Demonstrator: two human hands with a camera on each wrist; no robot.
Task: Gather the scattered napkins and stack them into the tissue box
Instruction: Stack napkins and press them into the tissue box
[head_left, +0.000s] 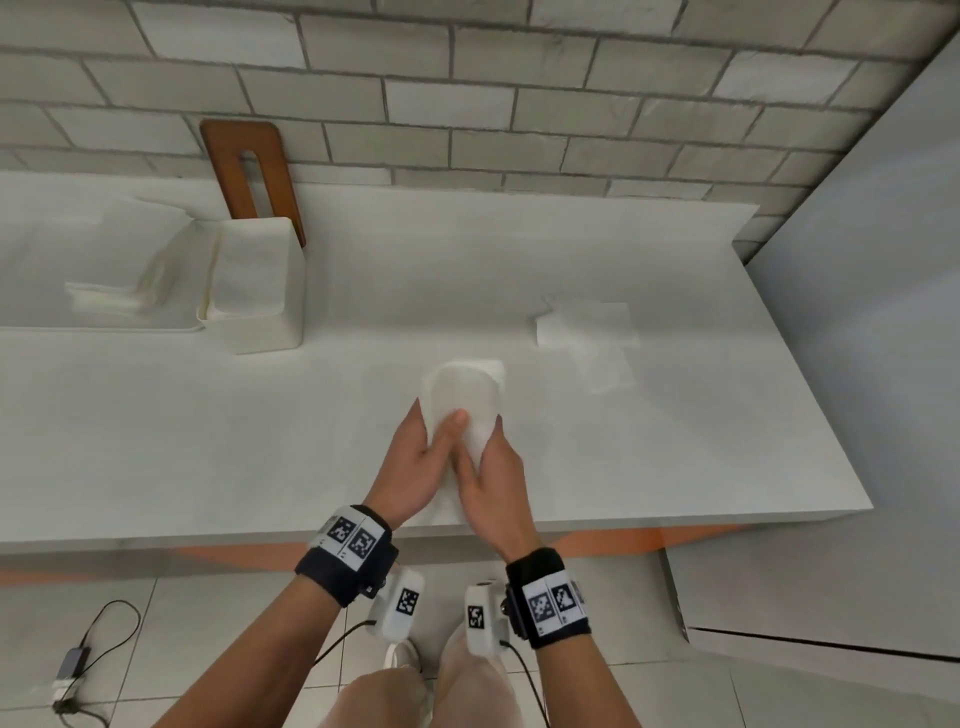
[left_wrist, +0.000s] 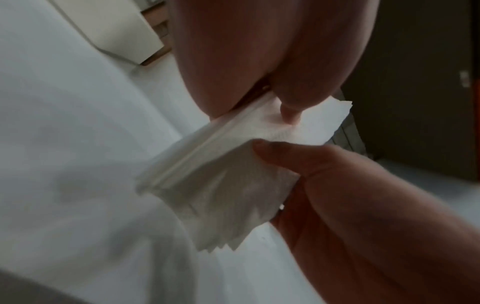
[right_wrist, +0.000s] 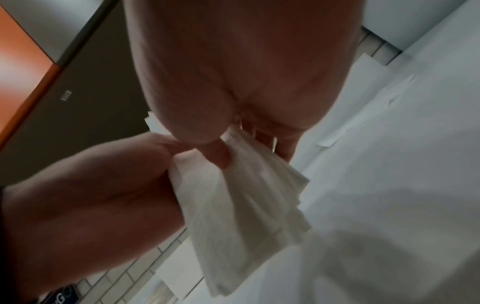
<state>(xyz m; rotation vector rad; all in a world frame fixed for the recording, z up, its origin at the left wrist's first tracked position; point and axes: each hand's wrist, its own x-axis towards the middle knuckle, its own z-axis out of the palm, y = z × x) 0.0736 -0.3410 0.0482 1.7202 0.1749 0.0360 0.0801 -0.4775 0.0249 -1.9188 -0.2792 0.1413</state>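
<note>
Pinching the napkin stack (head_left: 462, 410) between left hand (head_left: 415, 457) and right hand (head_left: 493, 478), we risk sheets fanning loose before the tissue box (head_left: 260, 291), upper left.

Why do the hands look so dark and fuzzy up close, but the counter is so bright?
Head view: the white countertop is glary, so the loose white napkins nearly vanish, and the wall lines bend. Left wrist view: the left hand is shadowed and soft. Right wrist view: the white napkin stack looks dim and blurry.

kitchen: white counter (head_left: 519, 291) against grey brick-tile wall (head_left: 519, 93).
</note>
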